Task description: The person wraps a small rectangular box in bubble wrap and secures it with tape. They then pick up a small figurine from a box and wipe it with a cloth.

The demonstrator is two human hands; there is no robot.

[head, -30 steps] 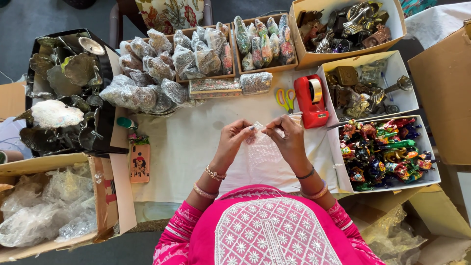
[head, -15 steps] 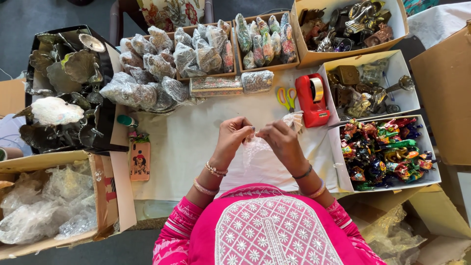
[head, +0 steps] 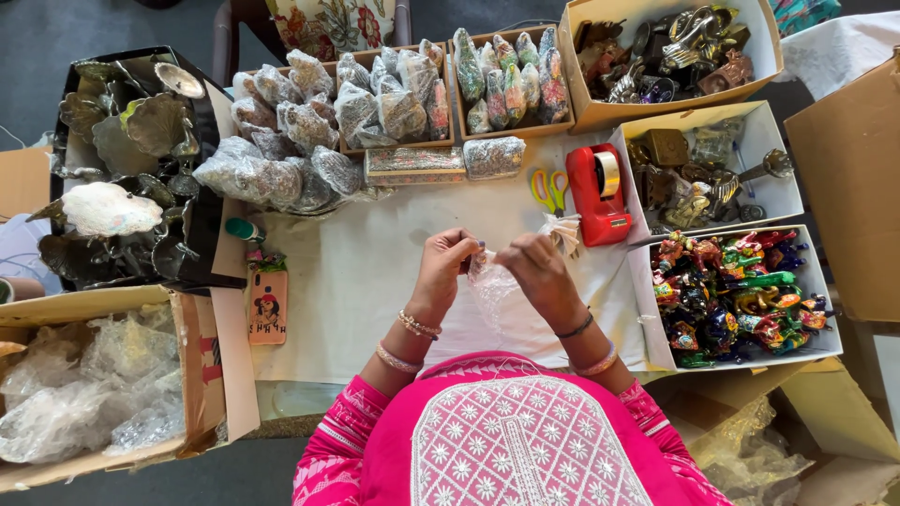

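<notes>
Left hand (head: pixel 448 265) and right hand (head: pixel 536 267) both pinched on clear plastic wrap (head: pixel 489 292), seemingly around something small, above desk (head: pixel 356 281).

Both hands, left hand (head: pixel 441 272) and right hand (head: pixel 542 274), meet over the white cloth-covered table (head: pixel 375 281), a clear crinkled plastic bag (head: pixel 489 289) between them. Red tape dispenser (head: pixel 598 192) sits just beyond the right hand, yellow-handled scissors (head: pixel 546 187) to its left. White box of multicoloured figurines (head: pixel 736 298) lies right; cardboard box of clear plastic wrap (head: pixel 89 384) lies left.
</notes>
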